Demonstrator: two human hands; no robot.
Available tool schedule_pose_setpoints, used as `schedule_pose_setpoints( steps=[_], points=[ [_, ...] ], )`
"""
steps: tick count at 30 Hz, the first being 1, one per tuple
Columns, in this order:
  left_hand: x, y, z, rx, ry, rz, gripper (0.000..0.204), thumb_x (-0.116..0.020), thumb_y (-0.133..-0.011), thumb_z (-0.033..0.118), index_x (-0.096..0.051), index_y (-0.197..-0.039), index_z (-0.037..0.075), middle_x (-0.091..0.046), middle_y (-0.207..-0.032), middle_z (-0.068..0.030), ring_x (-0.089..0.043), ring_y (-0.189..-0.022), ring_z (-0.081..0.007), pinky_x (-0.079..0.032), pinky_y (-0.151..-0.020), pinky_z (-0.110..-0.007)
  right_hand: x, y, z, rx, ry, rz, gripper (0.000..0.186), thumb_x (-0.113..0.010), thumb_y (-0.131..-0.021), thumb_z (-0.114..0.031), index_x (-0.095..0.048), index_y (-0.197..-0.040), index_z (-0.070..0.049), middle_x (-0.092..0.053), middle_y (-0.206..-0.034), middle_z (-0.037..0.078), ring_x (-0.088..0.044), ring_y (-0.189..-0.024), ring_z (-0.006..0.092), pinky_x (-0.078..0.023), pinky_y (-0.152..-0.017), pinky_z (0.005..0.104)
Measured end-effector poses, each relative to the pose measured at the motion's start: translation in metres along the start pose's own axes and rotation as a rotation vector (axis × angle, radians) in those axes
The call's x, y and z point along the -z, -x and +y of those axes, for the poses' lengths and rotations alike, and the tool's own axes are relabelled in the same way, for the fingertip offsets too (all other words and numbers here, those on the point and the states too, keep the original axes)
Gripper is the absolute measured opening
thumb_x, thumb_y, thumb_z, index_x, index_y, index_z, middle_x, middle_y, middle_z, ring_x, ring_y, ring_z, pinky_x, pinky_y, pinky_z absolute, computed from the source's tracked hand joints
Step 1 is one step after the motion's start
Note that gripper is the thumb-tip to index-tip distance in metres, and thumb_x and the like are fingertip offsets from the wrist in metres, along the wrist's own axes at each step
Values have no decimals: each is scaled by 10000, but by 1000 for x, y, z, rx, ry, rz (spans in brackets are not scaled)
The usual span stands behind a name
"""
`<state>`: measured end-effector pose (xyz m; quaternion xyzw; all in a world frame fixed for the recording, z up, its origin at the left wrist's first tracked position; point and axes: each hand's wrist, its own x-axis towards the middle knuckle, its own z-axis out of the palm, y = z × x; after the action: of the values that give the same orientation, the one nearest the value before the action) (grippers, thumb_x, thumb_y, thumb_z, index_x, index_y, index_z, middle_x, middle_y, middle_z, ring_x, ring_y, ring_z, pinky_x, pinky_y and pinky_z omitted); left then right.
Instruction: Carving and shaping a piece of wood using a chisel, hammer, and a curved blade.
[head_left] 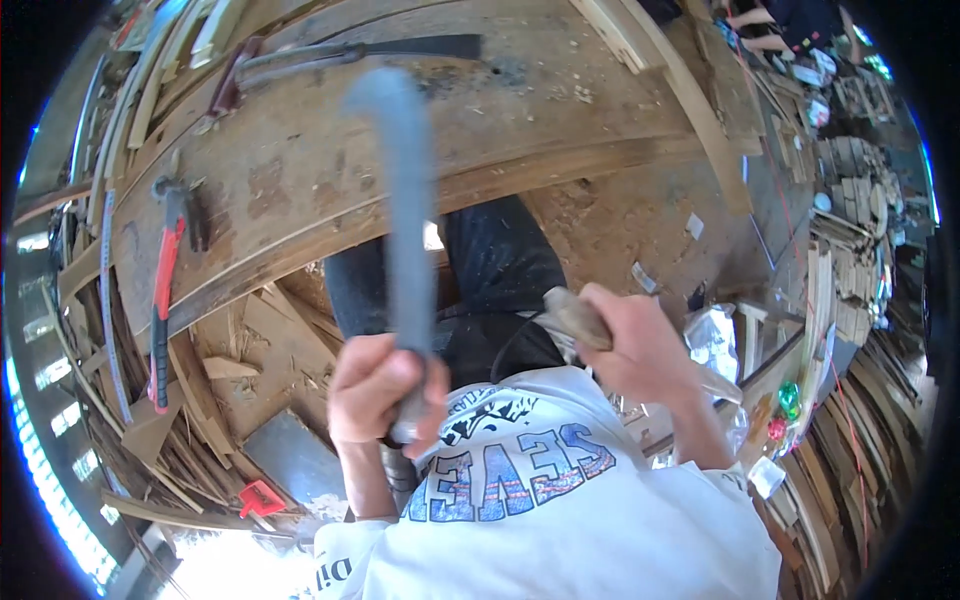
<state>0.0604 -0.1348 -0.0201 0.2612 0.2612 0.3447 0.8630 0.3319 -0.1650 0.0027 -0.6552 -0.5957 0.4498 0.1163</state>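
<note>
In the head view, the left hand [388,392] has its fingers wrapped round the handle of a hooked blade [408,220], blurred and upright, its tip appearing past the near edge of the surface [320,170]. The right hand's [645,345] fingers clasp a brown piece [577,318], apart from the blade. A red-handled hammer [167,280] lies at the surface's near-left corner.

Left hand [385,390] grips a hook-tipped metal blade [408,210], blurred, pointing away from the body; right hand [640,345] clutches a blunt grey-brown chunk [578,318], material unclear from where I stand. On the wooden bench [330,190]: red-handled hammer [168,270] at left, long dark blade [430,47] at the far side.
</note>
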Motion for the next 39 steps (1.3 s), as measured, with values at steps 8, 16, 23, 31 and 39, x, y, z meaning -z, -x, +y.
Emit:
schedule_pose_setpoints(
  steps=[8,16,23,31,39],
  points=[
    [-22,-16,4,213,-76,-35,375,-421,-1014,203,-375,-1311,-22,-647,-703,-144,-613,-498,-174,-482,-451,-248,-33,-32,-24,360,-188,120,262,-649,-712,-117,-486,-900,-33,-546,-710,191,-585,-698,407,-439,-575,459],
    [6,-10,15,11,217,-118,648,-425,-989,285,-132,-1476,-27,-579,-568,-228,-543,-361,-309,-450,-337,-341,-25,-50,-47,489,86,143,469,-532,-883,-429,-443,-988,20,-500,-844,189,-563,-651,391,-443,-558,446],
    [8,-7,15,-20,205,-89,643,-437,-982,276,-160,-1468,-39,-567,-548,-214,-525,-344,-291,-437,-324,-333,-34,-61,-51,528,126,291,361,-649,-849,-308,-490,-973,-9,-577,-770,177,-603,-642,368,-462,-520,420],
    [19,-6,14,-61,271,-63,648,-454,-969,275,-178,-1467,-33,-550,-531,-202,-510,-337,-271,-433,-310,-326,-36,-68,-61,525,190,309,375,-694,-819,-275,-511,-1000,-3,-596,-812,182,-626,-690,375,-488,-560,427],
    [6,-5,11,-79,121,-58,683,-458,-973,196,-54,-1517,103,-593,-631,-221,-505,-351,-228,-397,-333,-271,-31,-76,-68,362,8,39,223,-666,-821,-116,-543,-976,-13,-621,-796,195,-622,-726,391,-481,-616,392]
  ],
)
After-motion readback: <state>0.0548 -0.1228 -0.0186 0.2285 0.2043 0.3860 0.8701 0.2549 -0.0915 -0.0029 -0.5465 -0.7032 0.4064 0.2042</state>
